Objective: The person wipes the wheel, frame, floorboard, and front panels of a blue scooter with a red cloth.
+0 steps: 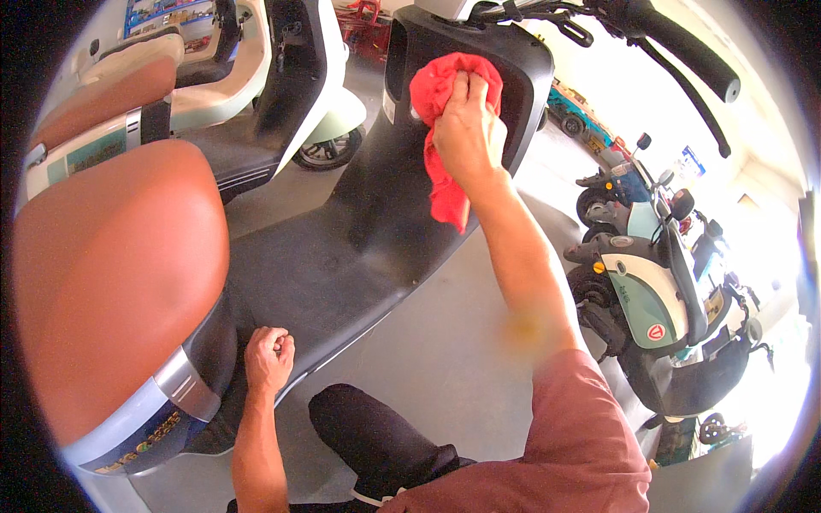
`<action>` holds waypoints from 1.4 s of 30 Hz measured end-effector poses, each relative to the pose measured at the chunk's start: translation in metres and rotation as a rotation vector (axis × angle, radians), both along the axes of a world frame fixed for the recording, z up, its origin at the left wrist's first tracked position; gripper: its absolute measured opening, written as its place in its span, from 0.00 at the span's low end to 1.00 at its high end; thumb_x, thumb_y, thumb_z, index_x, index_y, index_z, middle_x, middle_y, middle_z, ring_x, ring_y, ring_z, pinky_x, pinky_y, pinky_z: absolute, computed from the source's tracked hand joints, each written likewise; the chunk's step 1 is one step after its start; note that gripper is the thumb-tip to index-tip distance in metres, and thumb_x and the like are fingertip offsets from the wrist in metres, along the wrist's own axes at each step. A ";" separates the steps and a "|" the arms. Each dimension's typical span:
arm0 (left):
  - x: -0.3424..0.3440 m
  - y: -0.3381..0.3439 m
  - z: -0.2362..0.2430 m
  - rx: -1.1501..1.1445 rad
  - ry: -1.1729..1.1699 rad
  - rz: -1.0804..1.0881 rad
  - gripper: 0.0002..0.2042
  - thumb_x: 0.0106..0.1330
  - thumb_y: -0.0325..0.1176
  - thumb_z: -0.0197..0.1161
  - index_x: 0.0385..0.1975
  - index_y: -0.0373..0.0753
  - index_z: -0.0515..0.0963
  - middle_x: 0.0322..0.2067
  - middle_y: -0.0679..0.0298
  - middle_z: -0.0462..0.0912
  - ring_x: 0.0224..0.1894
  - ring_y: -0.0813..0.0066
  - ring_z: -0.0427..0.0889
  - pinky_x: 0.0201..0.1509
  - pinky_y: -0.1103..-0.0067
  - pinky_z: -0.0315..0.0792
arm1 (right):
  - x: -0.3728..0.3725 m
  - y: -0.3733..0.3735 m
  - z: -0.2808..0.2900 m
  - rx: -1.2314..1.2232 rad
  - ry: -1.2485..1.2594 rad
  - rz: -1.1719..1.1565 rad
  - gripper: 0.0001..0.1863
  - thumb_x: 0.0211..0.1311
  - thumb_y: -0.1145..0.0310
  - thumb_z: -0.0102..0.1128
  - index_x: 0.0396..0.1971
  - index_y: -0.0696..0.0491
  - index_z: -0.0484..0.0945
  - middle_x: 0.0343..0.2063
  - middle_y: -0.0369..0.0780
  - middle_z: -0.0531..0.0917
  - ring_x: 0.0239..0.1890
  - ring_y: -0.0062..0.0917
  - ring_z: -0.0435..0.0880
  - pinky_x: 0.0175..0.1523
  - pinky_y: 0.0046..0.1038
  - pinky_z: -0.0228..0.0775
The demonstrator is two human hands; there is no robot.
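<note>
Red cloth (440, 128) pressed flat against black inner front panel (513, 94) of scooter, under right hand (466, 128), fingers spread over it, lower end hanging loose. Left hand (269, 359) curled in loose fist, resting on edge of black footboard (316, 282), beside brown seat (111, 282). Other scooters (658, 299) parked around on grey floor (436, 359).

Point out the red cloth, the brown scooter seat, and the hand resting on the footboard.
red cloth (445, 184): head view, on the hanging lower part.
brown scooter seat (111, 274): head view, middle of the cushion.
left hand (268, 359): head view, back of the fist.
</note>
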State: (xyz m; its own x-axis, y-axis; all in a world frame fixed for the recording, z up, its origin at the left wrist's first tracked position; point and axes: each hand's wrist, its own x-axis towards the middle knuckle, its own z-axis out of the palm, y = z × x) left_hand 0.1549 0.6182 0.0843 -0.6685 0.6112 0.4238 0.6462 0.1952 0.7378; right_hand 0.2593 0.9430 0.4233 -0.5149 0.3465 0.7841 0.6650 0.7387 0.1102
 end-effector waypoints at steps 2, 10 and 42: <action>-0.001 -0.001 -0.001 -0.005 -0.003 0.000 0.05 0.61 0.28 0.69 0.33 0.35 0.81 0.27 0.58 0.80 0.30 0.61 0.79 0.37 0.67 0.75 | -0.005 0.003 -0.014 -0.094 0.022 0.003 0.38 0.57 0.72 0.59 0.69 0.67 0.60 0.63 0.60 0.71 0.50 0.55 0.85 0.51 0.48 0.80; 0.001 -0.001 -0.001 0.000 -0.009 -0.032 0.05 0.62 0.28 0.68 0.34 0.35 0.81 0.28 0.58 0.80 0.32 0.59 0.79 0.38 0.66 0.75 | -0.025 0.001 -0.059 -0.380 0.121 -0.006 0.49 0.54 0.70 0.65 0.71 0.71 0.48 0.64 0.66 0.65 0.54 0.59 0.82 0.54 0.49 0.80; 0.000 0.001 0.000 -0.004 0.044 -0.014 0.04 0.61 0.26 0.67 0.32 0.36 0.80 0.26 0.59 0.80 0.30 0.60 0.77 0.37 0.66 0.73 | 0.059 0.054 0.015 0.349 -0.292 0.068 0.26 0.62 0.73 0.55 0.62 0.45 0.75 0.47 0.41 0.85 0.38 0.43 0.87 0.39 0.45 0.84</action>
State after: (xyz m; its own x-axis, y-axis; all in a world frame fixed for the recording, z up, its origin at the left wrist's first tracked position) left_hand 0.1548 0.6196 0.0844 -0.6410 0.6217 0.4501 0.6805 0.1891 0.7079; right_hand 0.3181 0.9972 0.4378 -0.7439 0.0452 0.6668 0.5207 0.6646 0.5359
